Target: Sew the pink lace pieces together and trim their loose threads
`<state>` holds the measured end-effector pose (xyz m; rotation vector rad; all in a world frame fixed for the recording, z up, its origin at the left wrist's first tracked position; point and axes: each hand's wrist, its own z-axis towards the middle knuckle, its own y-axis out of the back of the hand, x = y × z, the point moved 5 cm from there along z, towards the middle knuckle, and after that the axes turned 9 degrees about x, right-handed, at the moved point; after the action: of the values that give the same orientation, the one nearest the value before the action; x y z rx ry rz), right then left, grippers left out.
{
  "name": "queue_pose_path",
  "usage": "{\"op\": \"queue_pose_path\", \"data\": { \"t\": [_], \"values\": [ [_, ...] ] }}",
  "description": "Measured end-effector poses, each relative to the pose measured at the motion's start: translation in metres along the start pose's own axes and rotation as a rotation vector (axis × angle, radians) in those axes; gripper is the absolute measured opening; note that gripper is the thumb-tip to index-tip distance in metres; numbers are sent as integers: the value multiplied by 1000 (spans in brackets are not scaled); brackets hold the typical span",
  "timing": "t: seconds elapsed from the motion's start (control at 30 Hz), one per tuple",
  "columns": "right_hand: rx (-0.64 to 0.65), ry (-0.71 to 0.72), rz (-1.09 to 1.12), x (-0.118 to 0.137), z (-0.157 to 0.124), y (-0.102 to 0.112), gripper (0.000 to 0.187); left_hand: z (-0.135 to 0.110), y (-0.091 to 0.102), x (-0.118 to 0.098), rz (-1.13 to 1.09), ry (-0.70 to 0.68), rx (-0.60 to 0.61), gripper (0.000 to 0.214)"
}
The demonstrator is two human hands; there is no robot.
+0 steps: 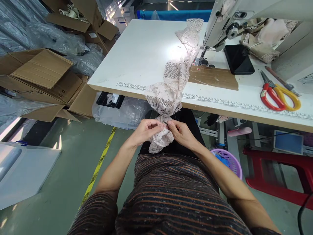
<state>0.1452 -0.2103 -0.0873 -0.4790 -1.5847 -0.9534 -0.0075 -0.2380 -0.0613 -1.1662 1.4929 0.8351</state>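
Observation:
A long strip of pale lace fabric [168, 94] runs from the sewing machine's needle area down over the table's front edge to my lap. My left hand [149, 130] pinches the lace between thumb and fingers, just below the edge. Close beside it, my right hand [179, 130] grips the same bunched piece from the other side. The lower end of the lace hangs loose under my fingers. The sewing machine [220, 29] stands at the right, its presser foot [202, 60] right of the lace.
On the white table [137, 49] lie a black phone [239, 59], red-and-yellow scissors [280, 94] and a brown cardboard strip [212, 77]. Fabric pieces [269, 39] are heaped behind the machine arm. Cardboard boxes [41, 81] stand left, a purple basket [230, 163] and red stool [278, 176] lower right.

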Motion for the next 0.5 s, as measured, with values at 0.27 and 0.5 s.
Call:
{"op": "queue_pose_path", "data": {
  "t": [0.27, 0.5],
  "values": [
    [23, -10, 2, 0, -6, 0, 57, 2, 0, 1, -21, 7, 13, 17],
    [-45, 0, -171, 4, -6, 1, 46, 2, -2, 4, 20, 49, 24, 24]
  ]
}}
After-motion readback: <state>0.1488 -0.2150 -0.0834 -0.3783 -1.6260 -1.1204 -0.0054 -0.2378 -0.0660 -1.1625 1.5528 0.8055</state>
